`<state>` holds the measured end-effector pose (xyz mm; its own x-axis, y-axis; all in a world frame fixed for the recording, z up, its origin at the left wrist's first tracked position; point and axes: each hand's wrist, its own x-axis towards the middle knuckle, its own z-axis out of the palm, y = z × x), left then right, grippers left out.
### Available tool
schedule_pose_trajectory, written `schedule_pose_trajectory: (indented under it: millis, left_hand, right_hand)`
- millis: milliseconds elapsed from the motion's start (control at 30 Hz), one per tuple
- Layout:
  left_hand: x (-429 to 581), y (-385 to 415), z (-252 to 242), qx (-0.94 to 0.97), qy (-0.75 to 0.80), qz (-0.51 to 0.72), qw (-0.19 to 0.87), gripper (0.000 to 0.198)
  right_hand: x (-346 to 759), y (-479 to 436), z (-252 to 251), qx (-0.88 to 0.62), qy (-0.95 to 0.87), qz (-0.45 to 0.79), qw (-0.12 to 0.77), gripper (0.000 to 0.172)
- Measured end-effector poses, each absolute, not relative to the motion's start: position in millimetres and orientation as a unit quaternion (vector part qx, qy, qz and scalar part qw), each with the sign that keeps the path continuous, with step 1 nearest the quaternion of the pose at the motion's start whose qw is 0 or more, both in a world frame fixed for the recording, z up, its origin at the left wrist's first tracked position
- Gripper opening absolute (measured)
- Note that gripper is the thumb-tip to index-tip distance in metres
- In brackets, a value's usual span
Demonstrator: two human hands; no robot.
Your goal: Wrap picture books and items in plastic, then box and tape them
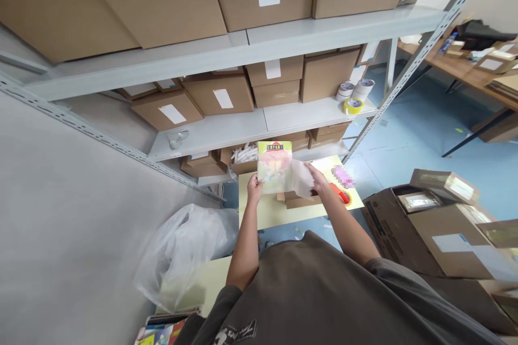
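Observation:
My left hand (pixel 254 187) grips the left edge of a thin book with a yellow-green cover (pixel 274 166), held upright above a pale yellow table (pixel 267 213). My right hand (pixel 318 180) is closed on a clear plastic sleeve (pixel 299 180) at the book's right side. Below the book a small cardboard box (pixel 299 201) lies on the table, with a red tape dispenser (pixel 342 194) beside it.
A grey metal shelf rack (pixel 251 48) full of cardboard boxes stands ahead, with tape rolls (pixel 356 96) on one shelf. A clear plastic bag (pixel 190 248) lies on the floor at left. Open cartons (pixel 441 221) stand at right. A wooden desk (pixel 465 67) is far right.

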<state>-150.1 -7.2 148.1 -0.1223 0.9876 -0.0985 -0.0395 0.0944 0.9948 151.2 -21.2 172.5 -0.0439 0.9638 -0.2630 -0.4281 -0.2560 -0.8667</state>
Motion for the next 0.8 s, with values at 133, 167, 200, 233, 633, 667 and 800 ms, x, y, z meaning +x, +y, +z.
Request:
schedule_pose_trajectory:
  millis: [133,167,200,233,633,667,800]
  left_hand:
    - [-115,-16,148,0.449,0.552,0.498,0.496,0.029]
    - [-105,-20,148,0.455,0.554,0.497,0.490,0.029]
    - [-95,-24,147,0.462,0.555,0.496,0.482,0.029]
    - [-84,-29,146,0.472,0.556,0.493,0.475,0.030]
    - [14,-76,127,0.517,0.486,0.454,0.540,0.054]
    - [12,-74,126,0.515,0.480,0.448,0.552,0.058]
    - [-3,-60,121,0.447,0.521,0.461,0.563,0.080]
  right_hand:
    - [145,-23,169,-0.433,-0.287,0.680,0.518,0.050]
    - [142,-24,169,-0.445,-0.285,0.674,0.516,0.049]
    - [138,-26,168,-0.463,-0.284,0.666,0.512,0.049]
    - [135,-28,168,-0.482,-0.285,0.656,0.506,0.050]
    - [141,-38,152,-0.585,-0.402,0.494,0.502,0.023]
    - [149,-36,152,-0.589,-0.404,0.488,0.502,0.022]
    - [176,-39,158,-0.551,-0.404,0.528,0.504,0.021]
